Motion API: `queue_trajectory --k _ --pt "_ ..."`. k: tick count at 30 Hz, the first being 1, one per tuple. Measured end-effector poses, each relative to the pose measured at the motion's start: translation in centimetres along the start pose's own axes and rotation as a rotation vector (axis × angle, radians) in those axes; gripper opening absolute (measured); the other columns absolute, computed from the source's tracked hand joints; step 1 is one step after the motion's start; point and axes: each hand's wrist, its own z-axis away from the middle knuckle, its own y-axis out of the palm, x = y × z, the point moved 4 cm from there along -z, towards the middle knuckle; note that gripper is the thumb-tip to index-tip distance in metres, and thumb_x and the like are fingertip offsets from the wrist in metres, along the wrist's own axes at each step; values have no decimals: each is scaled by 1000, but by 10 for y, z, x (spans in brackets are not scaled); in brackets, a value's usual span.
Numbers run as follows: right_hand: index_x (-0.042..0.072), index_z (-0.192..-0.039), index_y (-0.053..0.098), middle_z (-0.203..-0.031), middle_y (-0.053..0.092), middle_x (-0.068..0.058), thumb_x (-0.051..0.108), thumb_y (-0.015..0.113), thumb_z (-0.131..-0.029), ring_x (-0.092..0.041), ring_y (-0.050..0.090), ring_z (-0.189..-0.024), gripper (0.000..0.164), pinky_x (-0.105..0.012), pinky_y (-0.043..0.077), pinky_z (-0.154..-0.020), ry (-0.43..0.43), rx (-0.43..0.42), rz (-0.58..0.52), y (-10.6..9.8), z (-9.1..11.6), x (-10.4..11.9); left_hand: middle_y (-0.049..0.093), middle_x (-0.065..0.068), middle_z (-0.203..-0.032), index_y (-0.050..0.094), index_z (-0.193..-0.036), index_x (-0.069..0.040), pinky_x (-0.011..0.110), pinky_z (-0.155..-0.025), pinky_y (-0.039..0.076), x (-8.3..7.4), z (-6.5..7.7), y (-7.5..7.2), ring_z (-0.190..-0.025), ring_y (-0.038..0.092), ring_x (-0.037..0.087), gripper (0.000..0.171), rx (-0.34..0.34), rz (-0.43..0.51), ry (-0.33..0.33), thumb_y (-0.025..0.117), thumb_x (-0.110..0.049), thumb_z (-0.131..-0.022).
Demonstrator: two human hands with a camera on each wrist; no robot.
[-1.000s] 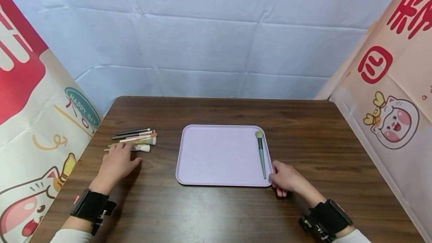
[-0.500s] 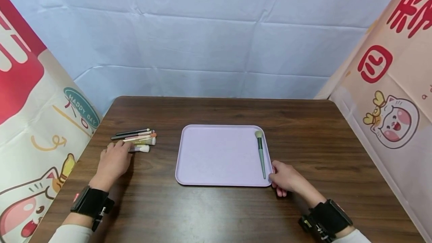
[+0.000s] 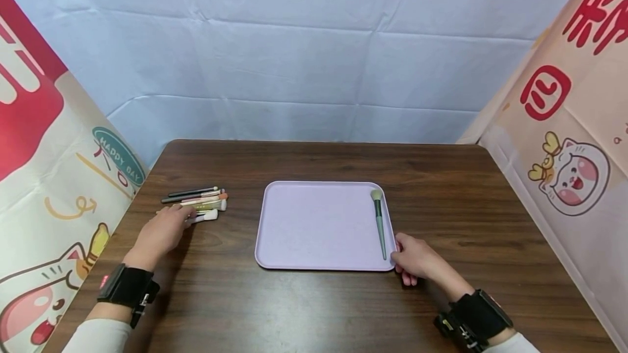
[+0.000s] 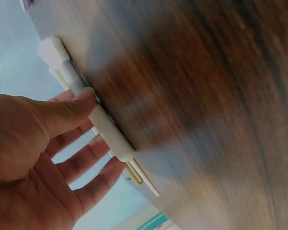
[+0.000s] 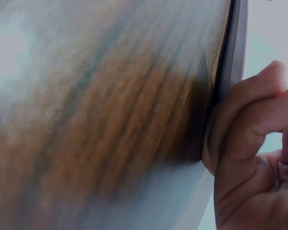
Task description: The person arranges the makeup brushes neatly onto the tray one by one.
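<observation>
My left hand (image 3: 161,232), at the table's left side, pinches a white makeup brush (image 4: 110,134) between thumb and fingers. Its pale bristle head (image 3: 211,214) points right, slightly tilted. Beyond that hand, several makeup brushes (image 3: 200,198) lie side by side, with black, pink and yellow-green handles. My right hand (image 3: 416,257) holds the near right corner of a lilac tray (image 3: 319,227), thumb at the rim. In the right wrist view, curled fingers (image 5: 245,120) lie against the tray's edge (image 5: 237,52). A green makeup brush (image 3: 379,222) lies lengthwise along the tray's right side.
The dark wooden table (image 3: 304,309) has rounded far corners. A pale blue cloth (image 3: 294,59) hangs behind it. Printed cloths stand at the left (image 3: 44,206) and right (image 3: 564,178). Each wrist wears a black band.
My left hand has shifted slightly left and drawn its fingers in around the white makeup brush, which has turned to a slant. The right hand, tray and green brush have stayed put.
</observation>
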Motion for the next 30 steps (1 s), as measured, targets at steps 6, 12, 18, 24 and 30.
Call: queue_trajectory --k 6,12,18,24,30 --pt "4 -87 48 -65 59 -10 0 52 -91 -15 56 -40 7 -28 48 -39 1 1 0 0 0 0 68 13 -96 66 -103 -8 54 -76 51 -2 -2 -2 -91 65 35 7 3 14 23 66 -5 -97" --pt "4 -86 47 -65 59 -10 0 52 -90 -15 56 -40 7 -28 47 -39 1 1 -6 -1 0 0 66 10 -96 62 -100 -10 48 -67 51 -15 -7 -8 -85 64 28 14 -7 16 46 72 -5 -92" --pt "4 -88 48 -66 59 -10 0 52 -91 -15 56 -41 6 -28 47 -39 1 7 5 -1 1 1 67 9 -97 63 -102 -9 45 -65 50 -31 -12 -12 -82 63 26 16 -2 25 43 74 -5 -91" --pt "4 -89 49 -67 59 -10 1 52 -92 -15 56 -41 5 -28 47 -39 3 9 11 0 0 1 66 8 -92 62 -100 -8 45 -63 50 -39 -12 -16 -80 63 25 17 -20 -1 48 75 -5 -89" --pt "4 -89 48 -67 59 -10 1 52 -92 -15 56 -41 5 -28 47 -39 3 8 12 0 1 0 66 7 -90 63 -97 -9 44 -63 50 -46 -15 -14 -80 63 25 17 -47 -4 79 76 -4 -87"
